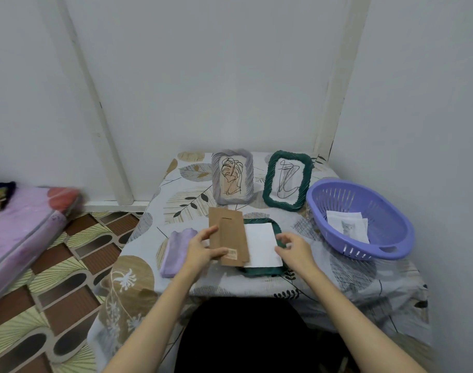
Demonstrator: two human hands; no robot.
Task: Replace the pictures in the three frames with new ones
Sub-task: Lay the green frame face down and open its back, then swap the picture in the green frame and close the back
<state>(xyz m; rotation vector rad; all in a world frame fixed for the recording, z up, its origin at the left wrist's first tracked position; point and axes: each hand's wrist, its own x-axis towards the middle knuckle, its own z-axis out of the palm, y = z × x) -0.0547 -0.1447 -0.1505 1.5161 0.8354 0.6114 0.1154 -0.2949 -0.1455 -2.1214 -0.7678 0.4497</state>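
I am looking at the table [364, 281], where the green frame [259, 271] is lying face down at six o'clock, long side running twelve to six. My left hand [200, 249] is gripping the brown backing board [230, 235]. My right hand [294, 250] is hovering loose-fingered at three o'clock, nearest the white paper [262, 244].

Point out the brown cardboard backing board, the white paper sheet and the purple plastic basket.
brown cardboard backing board [231, 232], head view, middle of its face
white paper sheet [262, 244], head view, bare centre
purple plastic basket [337, 196], head view, slotted far wall
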